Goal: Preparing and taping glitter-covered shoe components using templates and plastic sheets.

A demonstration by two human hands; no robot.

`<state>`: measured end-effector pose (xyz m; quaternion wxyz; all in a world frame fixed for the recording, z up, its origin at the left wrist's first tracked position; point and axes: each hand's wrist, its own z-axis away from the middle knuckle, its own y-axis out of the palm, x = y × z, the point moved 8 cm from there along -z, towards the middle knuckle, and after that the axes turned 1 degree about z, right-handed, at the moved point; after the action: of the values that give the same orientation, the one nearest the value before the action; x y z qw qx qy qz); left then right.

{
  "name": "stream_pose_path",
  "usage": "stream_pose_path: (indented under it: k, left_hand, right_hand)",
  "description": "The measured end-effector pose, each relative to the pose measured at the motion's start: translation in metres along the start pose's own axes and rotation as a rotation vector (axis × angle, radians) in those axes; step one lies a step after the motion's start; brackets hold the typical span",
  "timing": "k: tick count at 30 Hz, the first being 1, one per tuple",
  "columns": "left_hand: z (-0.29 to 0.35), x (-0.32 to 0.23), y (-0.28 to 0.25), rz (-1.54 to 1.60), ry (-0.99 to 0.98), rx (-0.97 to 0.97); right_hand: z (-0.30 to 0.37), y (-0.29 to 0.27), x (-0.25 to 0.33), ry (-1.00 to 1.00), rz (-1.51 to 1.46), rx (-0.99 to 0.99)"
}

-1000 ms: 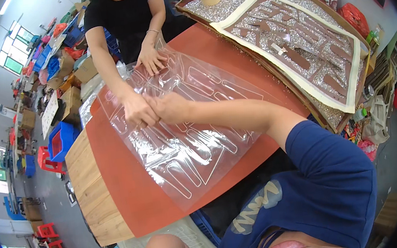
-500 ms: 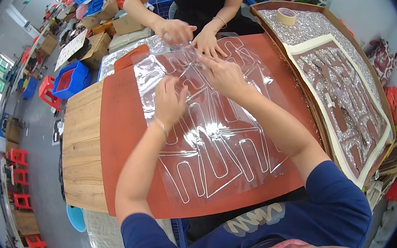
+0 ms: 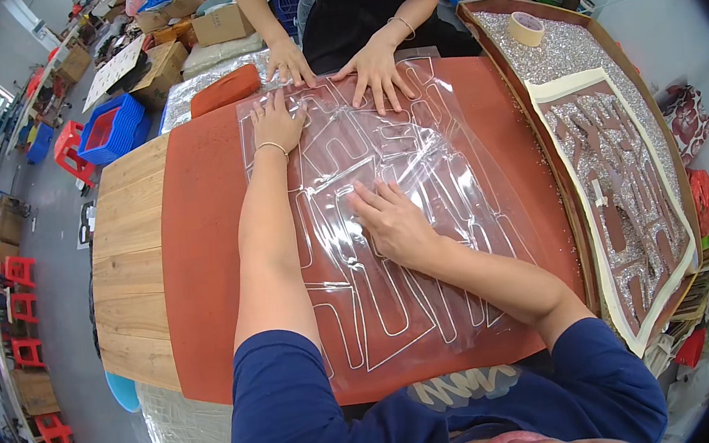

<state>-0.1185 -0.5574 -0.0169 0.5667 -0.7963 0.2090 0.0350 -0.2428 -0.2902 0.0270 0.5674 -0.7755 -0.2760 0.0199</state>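
A clear plastic sheet (image 3: 435, 317) marked with white outlined shapes lies over a reddish-brown mat (image 3: 211, 264). My left hand (image 3: 279, 123) rests flat on the sheet's far left part, fingers spread. Around the middle of the sheet, my right hand (image 3: 393, 221) lies with its fingers stretched out and pointing left. Across the table a co-worker presses the far edge of the sheet with one hand (image 3: 377, 70) spread and the other hand (image 3: 291, 61) at its far left. Glare hides some of the outlines.
To the right stands a shallow tray (image 3: 539, 157) of glittering silver grains, holding a tape roll (image 3: 527, 28) and a cream-bordered cut-out panel (image 3: 636, 312). A rolled reddish piece (image 3: 225, 89) sits at the far left. Wooden boards (image 3: 135, 273) extend left; blue bins (image 3: 112, 131) stand beyond.
My left hand has moved away and left; my right hand has come back toward me onto the middle of the sheet. The co-worker's hands have parted and lie on the sheet.
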Motion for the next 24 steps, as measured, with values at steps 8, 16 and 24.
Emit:
stream_pose_path:
  k: [8, 16, 24]
  left_hand:
    - [0.001, -0.002, -0.024, 0.092, 0.272, -0.040]
    - [0.022, -0.012, -0.047, -0.242, 0.639, -0.142]
    - [0.074, -0.045, -0.072, -0.579, 1.136, 0.054]
  right_hand:
    - [0.038, -0.009, -0.013, 0.022, -0.153, -0.063]
    - [0.047, -0.025, -0.021, -0.039, -0.208, -0.165]
    - [0.080, -0.046, -0.016, -0.142, -0.159, -0.125]
